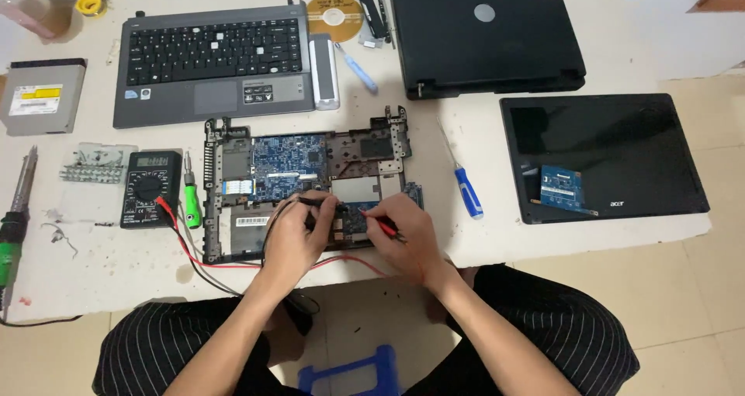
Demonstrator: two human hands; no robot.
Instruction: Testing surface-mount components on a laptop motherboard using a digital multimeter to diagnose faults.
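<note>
An opened laptop base (233, 144) with a bare blue circuit board (287, 159) lies on the white table (497, 116) in front of me. My left hand (299, 237) pinches a black test probe, its tip on the board's lower part. A red test probe sits in my right hand (407, 237), pointing left at the same area. Red and black leads (203, 264) run from the probes to a black multimeter (150, 188) left of the base.
A grey keyboard cover (213, 62) lies behind the base, a closed black laptop (485, 31) and a black screen panel (601, 155) to the right. Nearby are a blue screwdriver (467, 190), a green screwdriver (191, 202), an optical drive (43, 97), a gold disc (335, 15) and a soldering iron (15, 225).
</note>
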